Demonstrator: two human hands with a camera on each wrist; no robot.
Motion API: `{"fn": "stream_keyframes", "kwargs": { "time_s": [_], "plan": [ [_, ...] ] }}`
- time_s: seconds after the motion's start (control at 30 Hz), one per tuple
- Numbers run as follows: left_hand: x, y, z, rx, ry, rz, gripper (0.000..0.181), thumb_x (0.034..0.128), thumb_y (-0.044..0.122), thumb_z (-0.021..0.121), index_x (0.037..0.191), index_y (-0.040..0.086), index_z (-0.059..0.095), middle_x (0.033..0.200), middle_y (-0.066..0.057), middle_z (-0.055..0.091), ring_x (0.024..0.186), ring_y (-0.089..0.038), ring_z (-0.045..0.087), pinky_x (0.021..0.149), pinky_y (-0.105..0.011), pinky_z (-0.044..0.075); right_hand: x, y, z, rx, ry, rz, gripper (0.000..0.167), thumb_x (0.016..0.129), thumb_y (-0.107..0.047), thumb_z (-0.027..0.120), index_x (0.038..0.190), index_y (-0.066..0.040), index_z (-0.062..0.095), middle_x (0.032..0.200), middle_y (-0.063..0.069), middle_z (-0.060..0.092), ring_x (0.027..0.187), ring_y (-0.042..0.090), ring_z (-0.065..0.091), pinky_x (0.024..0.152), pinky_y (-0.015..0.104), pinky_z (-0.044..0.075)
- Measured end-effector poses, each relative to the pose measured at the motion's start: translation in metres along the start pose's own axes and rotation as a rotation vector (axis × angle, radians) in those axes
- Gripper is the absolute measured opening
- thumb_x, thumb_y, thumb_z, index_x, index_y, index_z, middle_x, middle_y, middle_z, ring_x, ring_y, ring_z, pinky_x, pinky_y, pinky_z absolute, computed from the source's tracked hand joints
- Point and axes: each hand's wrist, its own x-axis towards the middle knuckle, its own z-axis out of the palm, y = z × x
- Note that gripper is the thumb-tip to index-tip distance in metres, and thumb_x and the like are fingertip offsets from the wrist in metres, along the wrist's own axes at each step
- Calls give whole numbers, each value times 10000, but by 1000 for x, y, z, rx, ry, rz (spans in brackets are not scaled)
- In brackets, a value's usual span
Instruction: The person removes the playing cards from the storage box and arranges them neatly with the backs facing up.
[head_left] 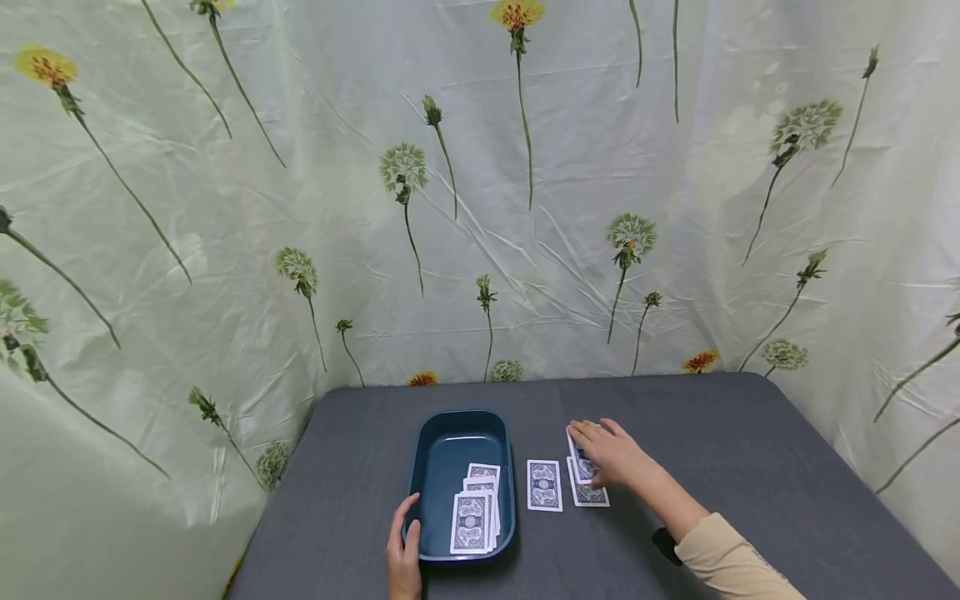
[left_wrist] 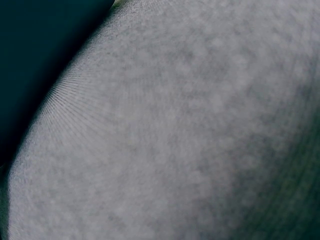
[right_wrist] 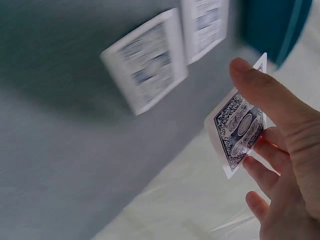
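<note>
My right hand point(head_left: 615, 457) is over the right-hand cards and pinches a blue-and-white patterned playing card point(right_wrist: 239, 125) between thumb and fingers; the right wrist view shows it tilted, lifted off the table. Beneath it in the head view lies a small overlapping stack of cards point(head_left: 590, 496), back up. Left of the stack lies another group of face-down cards point(head_left: 544, 485). My left hand point(head_left: 403, 546) holds the left rim near the front corner of a dark teal tray point(head_left: 435, 442). Several overlapping face-down cards point(head_left: 471, 523) lie inside the tray's front right part.
A dark grey cloth covers the table point(head_left: 720, 450). Behind and around it hangs a pale curtain point(head_left: 480, 208) with a dandelion print. In the left wrist view, mostly blurred grey table surface point(left_wrist: 165, 125) shows beside the tray's dark side point(left_wrist: 40, 50).
</note>
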Motion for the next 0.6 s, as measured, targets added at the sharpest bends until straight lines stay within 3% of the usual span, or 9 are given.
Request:
{"fn": "stream_keyframes", "kwargs": {
  "time_s": [0.17, 0.4, 0.6],
  "plan": [
    [-3, 18, -2, -19, 16, 51, 271, 885, -37, 455, 1139, -68, 545, 1145, -262, 537, 1032, 213, 352, 865, 17, 231, -20, 29, 24, 75, -48, 84, 845, 549, -191, 846, 1265, 33, 458, 1308, 162, 487, 1192, 322, 460, 984, 544, 293],
    [0, 0, 1, 14, 11, -3, 283, 909, 5, 452, 1176, -5, 546, 1202, -195, 543, 1048, 217, 329, 876, 25, 211, -33, 46, 49, 156, -149, 151, 852, 504, -90, 841, 1249, 49, 454, 1291, 178, 492, 1176, 332, 467, 969, 563, 283],
    [0, 0, 1, -33, 12, 35, 285, 893, -38, 448, 1161, -43, 542, 1174, -245, 532, 1048, 207, 351, 878, 15, 228, -31, 50, 55, 208, -218, 183, 845, 530, -34, 819, 1277, 43, 432, 1322, 163, 470, 1205, 330, 443, 992, 563, 257]
  ]
}}
